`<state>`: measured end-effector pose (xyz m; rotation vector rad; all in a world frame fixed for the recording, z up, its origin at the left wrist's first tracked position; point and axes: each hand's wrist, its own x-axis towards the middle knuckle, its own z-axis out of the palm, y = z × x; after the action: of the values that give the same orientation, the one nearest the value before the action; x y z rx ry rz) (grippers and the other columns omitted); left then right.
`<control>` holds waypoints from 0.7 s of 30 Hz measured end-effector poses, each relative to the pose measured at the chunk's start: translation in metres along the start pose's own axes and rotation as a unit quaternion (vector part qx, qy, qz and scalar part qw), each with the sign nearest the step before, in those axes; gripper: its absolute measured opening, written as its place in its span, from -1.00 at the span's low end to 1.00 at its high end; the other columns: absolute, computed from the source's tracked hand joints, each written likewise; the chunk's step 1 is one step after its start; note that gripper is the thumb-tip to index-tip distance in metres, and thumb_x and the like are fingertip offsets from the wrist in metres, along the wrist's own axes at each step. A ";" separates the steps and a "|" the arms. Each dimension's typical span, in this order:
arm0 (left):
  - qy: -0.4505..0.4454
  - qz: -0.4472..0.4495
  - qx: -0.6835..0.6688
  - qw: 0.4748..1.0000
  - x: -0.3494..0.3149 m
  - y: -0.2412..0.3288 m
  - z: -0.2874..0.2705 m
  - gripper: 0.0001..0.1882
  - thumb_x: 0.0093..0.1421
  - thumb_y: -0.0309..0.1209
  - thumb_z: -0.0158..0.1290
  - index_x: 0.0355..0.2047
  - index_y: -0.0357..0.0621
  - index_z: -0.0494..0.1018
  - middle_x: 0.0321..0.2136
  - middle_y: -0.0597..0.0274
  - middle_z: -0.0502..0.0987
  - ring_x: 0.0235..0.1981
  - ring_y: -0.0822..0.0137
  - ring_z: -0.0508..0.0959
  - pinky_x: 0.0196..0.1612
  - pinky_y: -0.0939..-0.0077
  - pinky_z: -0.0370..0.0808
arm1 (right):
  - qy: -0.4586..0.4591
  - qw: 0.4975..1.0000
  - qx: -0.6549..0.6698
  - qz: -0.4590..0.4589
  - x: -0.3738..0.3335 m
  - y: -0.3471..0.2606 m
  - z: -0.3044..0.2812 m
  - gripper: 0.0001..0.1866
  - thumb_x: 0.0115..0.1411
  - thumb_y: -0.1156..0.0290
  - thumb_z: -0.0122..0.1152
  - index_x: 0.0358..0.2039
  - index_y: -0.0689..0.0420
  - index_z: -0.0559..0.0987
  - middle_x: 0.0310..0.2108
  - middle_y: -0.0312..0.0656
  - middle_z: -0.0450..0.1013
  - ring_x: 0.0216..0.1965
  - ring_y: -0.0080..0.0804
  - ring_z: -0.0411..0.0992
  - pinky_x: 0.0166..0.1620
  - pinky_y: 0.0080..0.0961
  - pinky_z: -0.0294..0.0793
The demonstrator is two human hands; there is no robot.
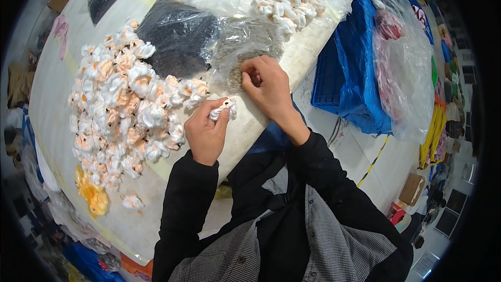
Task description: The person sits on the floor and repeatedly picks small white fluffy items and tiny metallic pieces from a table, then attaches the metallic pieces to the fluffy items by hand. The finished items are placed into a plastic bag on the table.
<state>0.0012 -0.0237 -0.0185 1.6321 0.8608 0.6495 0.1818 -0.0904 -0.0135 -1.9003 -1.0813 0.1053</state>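
The left hand (206,131) pinches a white, flower-like fabric piece (227,104) above the table (253,124), seemingly light, soft, best held by its sides; the right hand (270,86) curls at a clear bag (244,39), grip unclear.

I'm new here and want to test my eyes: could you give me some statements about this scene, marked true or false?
1. The left grip holds a small white flower. True.
2. The right grip is touching the large white-and-peach pile. False: the right grip is at the clear bag of tan bits.
3. A yellow piece lies on the table. True.
4. The blue crate stands on the table. False: the blue crate is beside the table.
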 end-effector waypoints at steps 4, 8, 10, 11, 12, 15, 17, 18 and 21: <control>0.001 -0.007 -0.005 1.000 0.000 0.000 0.000 -0.81 0.21 -0.57 0.25 -0.15 -0.24 0.65 -0.42 0.30 0.66 -0.67 0.68 0.21 -0.58 0.62 0.18 | -0.006 1.000 -0.010 -0.012 -0.001 0.002 0.000 -0.87 0.16 0.57 0.32 -0.26 0.16 0.64 -0.40 -0.19 0.45 -0.42 -0.36 0.46 -0.32 -0.45 0.48; -0.001 -0.004 0.007 1.000 0.000 0.000 0.000 -0.80 0.22 -0.57 0.24 -0.13 -0.21 0.64 -0.52 0.40 0.57 -0.68 0.69 0.17 -0.59 0.63 0.14 | -0.016 1.000 -0.002 0.006 -0.002 -0.002 -0.001 -0.87 0.16 0.47 0.35 -0.26 0.10 0.62 -0.32 -0.18 0.50 -0.22 -0.10 0.47 -0.16 -0.21 0.50; 0.005 -0.003 -0.011 1.000 0.000 0.000 0.001 -0.80 0.23 -0.57 0.24 -0.12 -0.22 0.63 -0.54 0.43 0.52 -0.68 0.70 0.17 -0.59 0.63 0.13 | -0.011 0.999 -0.036 -0.030 0.000 -0.005 0.000 -0.86 0.16 0.43 0.36 -0.26 0.10 0.62 -0.31 -0.19 0.49 -0.21 -0.11 0.46 -0.18 -0.21 0.51; 0.008 -0.002 -0.021 1.000 0.001 0.000 0.002 -0.80 0.24 -0.57 0.24 -0.12 -0.22 0.62 -0.55 0.44 0.50 -0.68 0.71 0.17 -0.60 0.63 0.12 | -0.009 0.997 -0.053 -0.048 0.001 -0.007 0.000 -0.86 0.16 0.41 0.37 -0.26 0.09 0.62 -0.31 -0.19 0.48 -0.21 -0.11 0.46 -0.18 -0.21 0.52; 0.012 -0.002 -0.025 1.000 0.001 -0.001 0.002 -0.81 0.24 -0.58 0.24 -0.13 -0.24 0.61 -0.55 0.44 0.51 -0.68 0.71 0.17 -0.60 0.64 0.12 | -0.016 0.996 -0.070 -0.051 0.002 -0.008 0.002 -0.86 0.17 0.41 0.38 -0.27 0.09 0.62 -0.31 -0.20 0.48 -0.21 -0.11 0.47 -0.19 -0.21 0.52; 0.020 -0.001 -0.039 0.999 0.001 -0.003 0.004 -0.84 0.24 -0.59 0.24 -0.17 -0.29 0.57 -0.55 0.42 0.54 -0.67 0.73 0.18 -0.60 0.65 0.13 | -0.029 0.992 -0.110 -0.059 0.004 -0.012 0.008 -0.87 0.17 0.39 0.38 -0.30 0.09 0.61 -0.32 -0.20 0.47 -0.20 -0.12 0.47 -0.21 -0.21 0.53; 0.024 -0.004 -0.052 0.998 0.000 -0.003 0.004 -0.86 0.24 -0.61 0.24 -0.21 -0.32 0.55 -0.52 0.39 0.58 -0.66 0.74 0.19 -0.60 0.66 0.13 | -0.030 0.990 -0.123 -0.067 0.005 -0.011 0.011 -0.88 0.18 0.39 0.37 -0.32 0.10 0.60 -0.33 -0.20 0.46 -0.20 -0.12 0.47 -0.22 -0.21 0.53; 0.022 -0.008 -0.060 0.998 -0.001 -0.002 0.004 -0.87 0.24 -0.61 0.24 -0.22 -0.32 0.55 -0.49 0.37 0.60 -0.66 0.74 0.19 -0.60 0.67 0.13 | -0.019 0.991 -0.110 -0.073 0.006 -0.010 0.011 -0.89 0.19 0.40 0.37 -0.32 0.10 0.61 -0.33 -0.19 0.46 -0.21 -0.12 0.47 -0.22 -0.21 0.53; 0.014 -0.016 -0.056 0.998 -0.001 0.000 0.002 -0.88 0.24 -0.62 0.24 -0.24 -0.34 0.54 -0.41 0.33 0.65 -0.65 0.76 0.19 -0.61 0.68 0.12 | 0.001 0.994 -0.075 -0.078 0.006 -0.004 0.006 -0.92 0.20 0.42 0.35 -0.31 0.10 0.63 -0.36 -0.17 0.47 -0.24 -0.10 0.47 -0.22 -0.20 0.51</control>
<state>0.0020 -0.0258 -0.0192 1.5094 0.8536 0.6878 0.1801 -0.0810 -0.0115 -1.9389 -1.2606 -0.0683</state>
